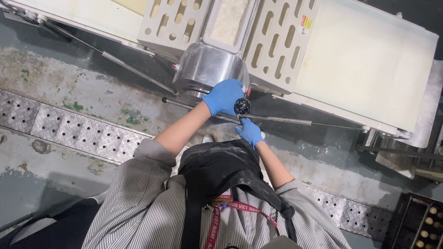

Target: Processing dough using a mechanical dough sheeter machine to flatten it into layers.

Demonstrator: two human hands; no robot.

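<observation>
I stand at a dough sheeter (217, 69) with a rounded steel housing. My left hand (224, 95), in a blue glove, is curled at the housing's front edge around the stem of a lever topped by a black ball knob (242, 106). The knob shows just past my fingers. My right hand (249, 132), also gloved in blue, sits just below it. Its fingers are closed on a thin metal rod (281, 121) that runs along the machine's front. My black apron (217, 170) is dusted with flour.
White conveyor belts (364, 60) stretch left and right of the housing, with perforated cream guards (277, 37) between them. A strip of diamond-plate grating (69, 129) crosses the wet grey floor. A dark crate (422, 221) holding several round pale pieces stands at the lower right.
</observation>
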